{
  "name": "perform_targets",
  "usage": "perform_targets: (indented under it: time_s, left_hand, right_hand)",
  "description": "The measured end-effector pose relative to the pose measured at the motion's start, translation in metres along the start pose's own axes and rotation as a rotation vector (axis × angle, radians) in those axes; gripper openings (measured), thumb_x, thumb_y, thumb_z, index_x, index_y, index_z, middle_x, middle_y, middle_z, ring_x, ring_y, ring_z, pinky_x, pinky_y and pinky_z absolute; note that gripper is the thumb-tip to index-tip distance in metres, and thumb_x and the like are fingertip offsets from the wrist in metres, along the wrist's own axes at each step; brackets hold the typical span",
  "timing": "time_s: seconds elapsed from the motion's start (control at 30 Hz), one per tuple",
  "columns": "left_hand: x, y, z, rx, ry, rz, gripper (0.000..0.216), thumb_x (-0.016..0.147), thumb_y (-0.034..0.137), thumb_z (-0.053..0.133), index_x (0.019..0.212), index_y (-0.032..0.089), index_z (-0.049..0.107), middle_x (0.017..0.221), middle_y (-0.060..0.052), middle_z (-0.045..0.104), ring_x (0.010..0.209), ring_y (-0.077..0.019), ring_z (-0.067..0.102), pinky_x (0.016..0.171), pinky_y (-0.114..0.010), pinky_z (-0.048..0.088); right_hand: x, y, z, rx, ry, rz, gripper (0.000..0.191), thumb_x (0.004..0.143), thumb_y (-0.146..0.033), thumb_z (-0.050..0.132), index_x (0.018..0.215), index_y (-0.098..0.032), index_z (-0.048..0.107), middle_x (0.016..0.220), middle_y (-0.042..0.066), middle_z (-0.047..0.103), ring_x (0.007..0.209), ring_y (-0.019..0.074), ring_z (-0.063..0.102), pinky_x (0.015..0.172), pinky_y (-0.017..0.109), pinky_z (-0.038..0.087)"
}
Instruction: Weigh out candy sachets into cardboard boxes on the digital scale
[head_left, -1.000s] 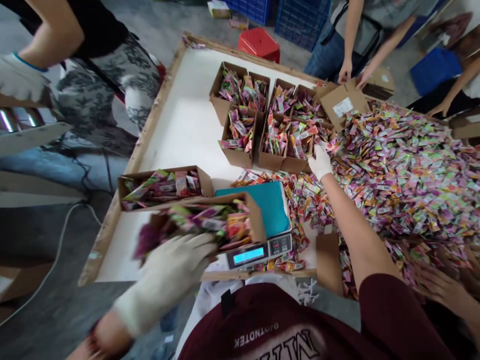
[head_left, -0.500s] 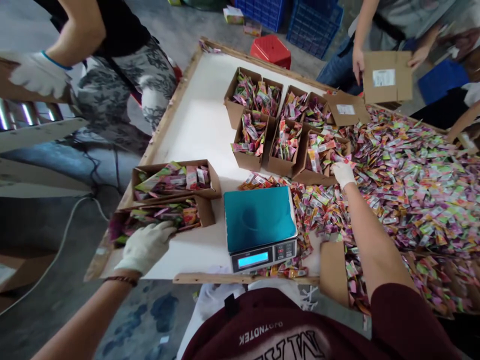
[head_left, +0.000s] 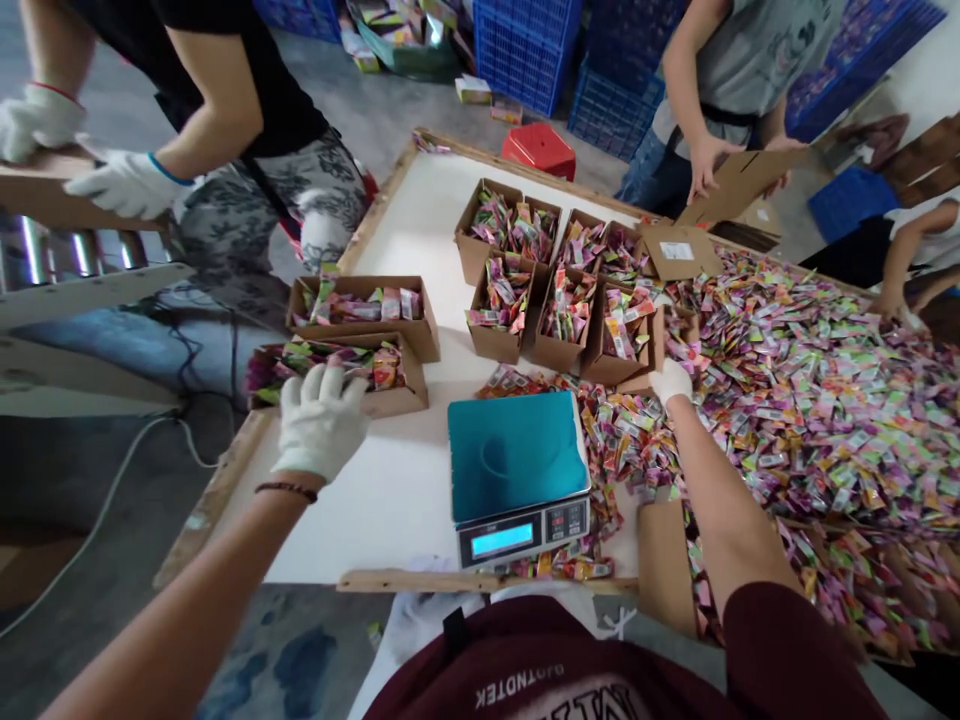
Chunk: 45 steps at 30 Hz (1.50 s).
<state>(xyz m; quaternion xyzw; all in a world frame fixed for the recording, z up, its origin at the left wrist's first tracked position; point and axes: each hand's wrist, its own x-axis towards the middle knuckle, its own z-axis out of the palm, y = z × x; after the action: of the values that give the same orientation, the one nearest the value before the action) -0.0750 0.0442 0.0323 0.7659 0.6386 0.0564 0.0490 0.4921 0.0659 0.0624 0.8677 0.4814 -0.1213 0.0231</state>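
My left hand [head_left: 321, 425], in a white glove, is open with fingers spread at the near side of a filled cardboard box [head_left: 394, 400]. That box holds small colourful packets, and a second filled box [head_left: 427, 335] stands just behind it. My right hand [head_left: 670, 383], also gloved, is closed on the near edge of a cardboard box [head_left: 658, 335] with packets in it; its fingertips are partly hidden. This box stands at the right end of a group of filled boxes [head_left: 495, 340]. Between my hands lies a digital scale [head_left: 517, 450] with a teal plate and a lit display.
A large heap of loose packets [head_left: 825, 400] covers the table's right side. Cardboard [head_left: 664, 560] stands near the front edge. One co-worker handles a box [head_left: 52, 185] on rollers at left; another holds cardboard [head_left: 739, 185] across the table. A red stool [head_left: 538, 150] stands behind.
My left hand has lifted away from the packets and opened. The two left boxes sit farther apart. My right hand has moved from the packets to the box's near edge.
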Motion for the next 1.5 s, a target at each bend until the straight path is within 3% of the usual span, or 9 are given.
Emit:
perform_targets:
  time_s: [0.17,0.3,0.4,0.5,0.67,0.77,0.97,1.17,1.5]
  left_hand:
    - [-0.077,0.028,0.023,-0.274,0.088,0.049,0.040,0.092,0.045,0.052,0.118,0.018,0.067,0.153,-0.021,0.048,0.144,-0.0389,0.041,0.117,-0.059,0.034]
    - [-0.118,0.039,0.049,-0.565,-0.042,-0.041,0.044,0.089,0.055,0.053,0.113,0.022,0.069,0.144,-0.019,0.058,0.132,-0.0377,0.056,0.106,-0.054,0.049]
    - [-0.121,0.055,0.047,-0.730,-0.120,-0.114,0.052,0.090,0.061,0.049,0.115,0.020,0.069,0.141,-0.019,0.061,0.126,-0.0355,0.062,0.106,-0.051,0.052]
    - [-0.111,0.077,0.026,-0.866,-0.109,-0.122,0.061,0.093,0.064,0.043,0.124,0.016,0.066,0.140,-0.018,0.062,0.132,-0.0334,0.058,0.114,-0.050,0.046]
    - [-0.097,0.114,-0.013,-1.065,-0.036,-0.164,0.072,0.096,0.069,0.037,0.136,0.014,0.059,0.137,-0.018,0.065,0.128,-0.0322,0.061,0.113,-0.049,0.045]
    - [-0.097,0.126,-0.022,-1.143,-0.030,-0.161,0.072,0.096,0.070,0.040,0.136,0.013,0.059,0.140,-0.018,0.063,0.129,-0.0319,0.060,0.116,-0.048,0.042]
    - [-0.114,0.118,-0.012,-1.213,-0.034,-0.237,0.075,0.095,0.072,0.040,0.140,0.014,0.057,0.143,-0.018,0.060,0.129,-0.0313,0.059,0.112,-0.047,0.046]
    - [-0.122,0.101,-0.015,-1.243,0.036,-0.320,0.078,0.093,0.075,0.040,0.137,0.014,0.060,0.135,-0.019,0.064,0.125,-0.0317,0.062,0.107,-0.048,0.050]
    - [-0.126,0.099,-0.022,-1.235,0.048,-0.227,0.070,0.097,0.069,0.040,0.138,0.016,0.060,0.133,-0.017,0.065,0.126,-0.0313,0.061,0.110,-0.049,0.047]
  right_hand:
    - [-0.056,0.058,-0.051,-0.009,0.107,-0.035,0.033,0.088,-0.027,0.047,0.110,-0.012,0.067,0.110,0.017,0.073,0.099,0.0278,0.065,0.082,0.032,0.047]
    - [-0.141,0.096,-0.083,0.006,0.270,-0.383,0.020,0.092,-0.040,0.051,0.091,-0.025,0.063,0.093,0.011,0.071,0.089,0.0293,0.062,0.077,0.038,0.048]
    - [-0.196,0.090,-0.084,-0.061,0.376,-0.651,0.024,0.095,-0.042,0.053,0.076,-0.028,0.057,0.077,0.009,0.063,0.080,0.0296,0.056,0.074,0.042,0.046]
    - [-0.225,0.048,-0.061,-0.080,0.343,-0.889,0.019,0.097,-0.032,0.053,0.085,-0.025,0.065,0.084,0.009,0.066,0.086,0.0283,0.057,0.081,0.043,0.047]
    - [-0.231,-0.043,-0.009,-0.193,0.017,-1.108,0.023,0.094,-0.014,0.051,0.093,-0.018,0.073,0.092,0.011,0.070,0.092,0.0262,0.056,0.084,0.041,0.043]
    - [-0.231,-0.068,-0.002,-0.237,-0.077,-1.105,0.023,0.093,-0.011,0.052,0.099,-0.017,0.073,0.098,0.012,0.070,0.095,0.0256,0.056,0.084,0.040,0.042]
    - [-0.239,-0.042,-0.043,0.218,0.065,-1.139,0.019,0.097,-0.032,0.061,0.110,-0.020,0.068,0.112,0.011,0.071,0.107,0.0252,0.061,0.097,0.042,0.049]
    - [-0.241,-0.009,-0.079,0.423,0.187,-0.909,0.036,0.095,-0.033,0.064,0.130,-0.025,0.060,0.127,0.011,0.064,0.106,0.0257,0.068,0.102,0.046,0.054]
    - [-0.257,-0.059,-0.063,0.250,0.052,-1.036,0.071,0.088,-0.042,0.073,0.150,-0.024,0.044,0.138,0.014,0.052,0.133,0.0323,0.051,0.114,0.052,0.048]
